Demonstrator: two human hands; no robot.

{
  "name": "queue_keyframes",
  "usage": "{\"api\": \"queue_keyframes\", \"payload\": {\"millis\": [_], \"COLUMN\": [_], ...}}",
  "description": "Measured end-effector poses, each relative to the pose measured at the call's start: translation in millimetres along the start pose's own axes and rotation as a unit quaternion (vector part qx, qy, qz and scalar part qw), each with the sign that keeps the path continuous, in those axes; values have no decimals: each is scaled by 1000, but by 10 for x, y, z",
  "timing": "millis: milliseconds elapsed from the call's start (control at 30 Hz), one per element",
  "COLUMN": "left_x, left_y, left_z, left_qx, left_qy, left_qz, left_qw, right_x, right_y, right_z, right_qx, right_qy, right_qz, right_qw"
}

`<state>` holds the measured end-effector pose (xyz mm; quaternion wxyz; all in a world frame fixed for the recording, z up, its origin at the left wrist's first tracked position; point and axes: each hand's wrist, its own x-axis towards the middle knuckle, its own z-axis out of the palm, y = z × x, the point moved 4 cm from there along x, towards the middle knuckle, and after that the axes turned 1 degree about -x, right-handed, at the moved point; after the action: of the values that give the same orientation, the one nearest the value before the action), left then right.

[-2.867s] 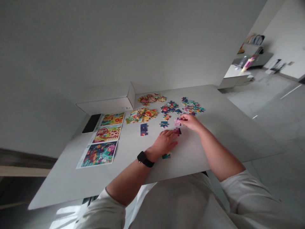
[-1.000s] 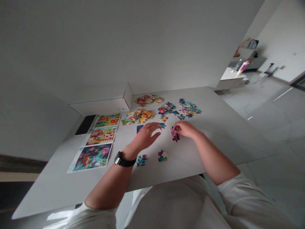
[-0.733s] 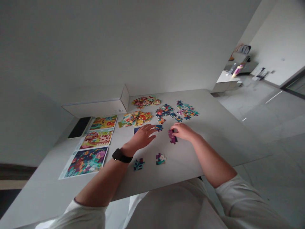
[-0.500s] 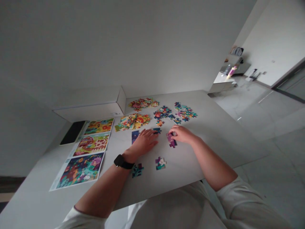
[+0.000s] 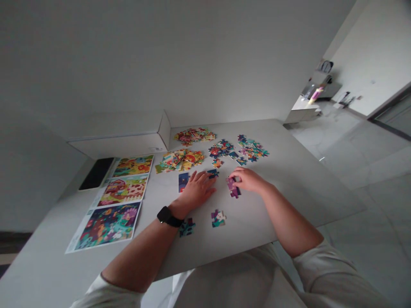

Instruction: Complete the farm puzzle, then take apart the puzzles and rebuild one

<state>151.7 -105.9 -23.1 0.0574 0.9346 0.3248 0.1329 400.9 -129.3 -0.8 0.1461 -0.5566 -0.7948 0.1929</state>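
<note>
My right hand (image 5: 248, 179) pinches the edge of a purple jigsaw puzzle piece (image 5: 232, 188) at the table's middle. Palm down, my left hand (image 5: 199, 188) lies on the tabletop with its fingers stretched out. Its fingertips are by a dark blue puzzle piece (image 5: 212, 173); whether they touch it I cannot tell. A dark blue piece with a red spot (image 5: 183, 182) shows at the hand's left, partly covered. Closer to me lie a teal and white piece (image 5: 218, 218) and a dark teal piece (image 5: 187, 227), the latter beside my watch wrist.
Several heaps of puzzle pieces, such as a yellow-orange heap (image 5: 181, 160) and a blue-teal heap (image 5: 252, 149), lie toward the back. Printed picture sheets (image 5: 109, 226) and a black phone (image 5: 96, 173) are at left. A white box (image 5: 128, 147) stands against the wall.
The view has shifted slightly. My left hand stays flat on the table, and my right hand keeps its pinch on the purple piece with hardly any movement.
</note>
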Motion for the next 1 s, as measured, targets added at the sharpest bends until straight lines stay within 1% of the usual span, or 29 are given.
{"api": "queue_keyframes", "payload": {"millis": [100,167,233,333,400,467,533,667,733,833,900,1000], "left_x": [0,1,-3,-36,-73,-103,-114,-77,-54,-41,-43,-48], "left_y": [28,79,162,330,443,533,592,623,615,611,615,630], "left_z": [-62,-128,-195,-242,-225,-177,-110,44,100,130,127,120], "left_qx": [1,-12,-37,-77,-90,-89,-72,-19,-5,-2,-3,-3], "left_qy": [25,37,38,8,-19,-36,-39,-49,-58,-62,-62,-68], "left_qz": [3,20,50,110,145,165,168,144,135,137,139,140], "left_qw": [1000,999,997,991,985,982,982,988,989,989,988,988], "right_x": [-1,-1,-4,-12,-17,-17,-12,16,43,126,229,455], "right_y": [15,60,132,250,309,338,339,311,309,325,346,381], "right_z": [-22,-66,-132,-218,-238,-226,-198,-180,-227,-353,-441,-532], "right_qx": [3,3,-1,-11,-15,-20,-29,-41,-47,-61,-75,-110], "right_qy": [12,43,87,142,157,154,140,111,111,115,108,88], "right_qz": [4,22,51,97,124,142,155,176,190,212,228,259], "right_qw": [1000,999,995,985,980,978,977,977,974,969,965,956]}}
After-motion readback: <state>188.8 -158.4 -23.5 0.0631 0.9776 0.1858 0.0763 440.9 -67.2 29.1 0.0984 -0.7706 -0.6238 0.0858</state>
